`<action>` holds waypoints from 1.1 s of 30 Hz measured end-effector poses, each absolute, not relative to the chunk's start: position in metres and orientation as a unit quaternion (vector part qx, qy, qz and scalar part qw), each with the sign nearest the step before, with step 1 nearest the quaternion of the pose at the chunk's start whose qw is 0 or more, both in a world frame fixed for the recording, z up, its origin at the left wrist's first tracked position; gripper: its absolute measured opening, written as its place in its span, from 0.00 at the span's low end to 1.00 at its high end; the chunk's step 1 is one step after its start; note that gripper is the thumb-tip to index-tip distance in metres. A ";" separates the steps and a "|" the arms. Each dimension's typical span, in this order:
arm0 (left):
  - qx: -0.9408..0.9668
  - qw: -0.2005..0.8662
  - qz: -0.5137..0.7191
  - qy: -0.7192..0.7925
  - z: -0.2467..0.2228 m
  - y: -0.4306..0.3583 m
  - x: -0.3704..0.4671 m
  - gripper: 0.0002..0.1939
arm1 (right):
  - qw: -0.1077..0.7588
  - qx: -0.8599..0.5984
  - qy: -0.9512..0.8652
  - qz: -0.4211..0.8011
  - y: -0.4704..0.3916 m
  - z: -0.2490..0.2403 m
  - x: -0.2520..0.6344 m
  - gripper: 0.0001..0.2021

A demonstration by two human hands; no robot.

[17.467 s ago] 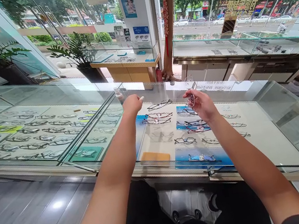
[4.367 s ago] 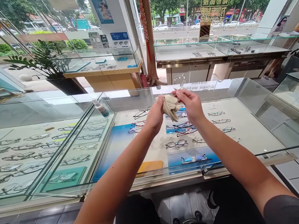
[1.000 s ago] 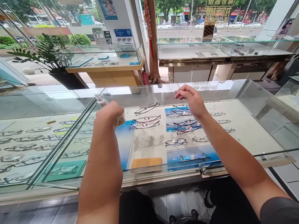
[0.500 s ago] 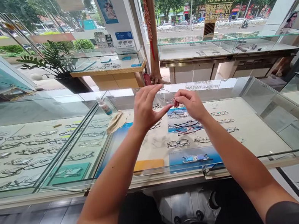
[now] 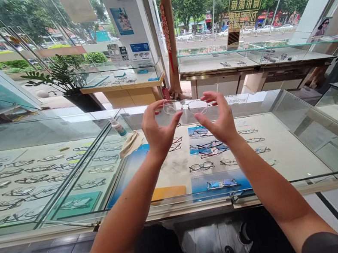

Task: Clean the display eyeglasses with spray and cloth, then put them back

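Note:
A pair of thin-rimmed glasses is held up above the glass display counter, both lenses facing me. My left hand grips its left side, thumb below and fingers above the lens. On the right side, my right hand has its thumb under the rim and its fingers behind, closed on the frame. Below my hands, rows of glasses lie inside the counter, among them a dark-rimmed pair and a blue-lensed pair.
A spray bottle and a beige cloth rest on the counter's left part. An orange-yellow case lies near the front edge. Other showcases stand by the windows, with a potted plant at the left.
My right hand has moved from the glasses' near side to their right end. The glasses have turned from partly hidden to showing both lenses, and my left hand has shifted slightly left.

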State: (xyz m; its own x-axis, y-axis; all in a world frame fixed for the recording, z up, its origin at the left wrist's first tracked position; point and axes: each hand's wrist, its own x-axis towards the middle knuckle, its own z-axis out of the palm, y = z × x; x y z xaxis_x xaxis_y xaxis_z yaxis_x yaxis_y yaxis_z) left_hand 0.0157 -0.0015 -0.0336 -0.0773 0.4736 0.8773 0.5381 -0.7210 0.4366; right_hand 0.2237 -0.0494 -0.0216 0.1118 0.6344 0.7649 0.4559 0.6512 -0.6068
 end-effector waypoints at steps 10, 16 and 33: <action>-0.663 0.030 -0.649 -0.371 0.018 -0.008 0.026 0.25 | 0.658 -0.413 -0.630 -0.009 -0.047 0.008 0.221 0.20; -0.692 0.019 -0.617 -0.374 0.082 0.000 0.029 0.25 | 0.649 -0.416 -0.637 -0.015 -0.041 0.067 0.237 0.18; -0.725 0.021 -0.566 -0.392 0.089 -0.007 0.017 0.22 | 0.591 -0.455 -0.663 -0.057 -0.045 0.082 0.254 0.17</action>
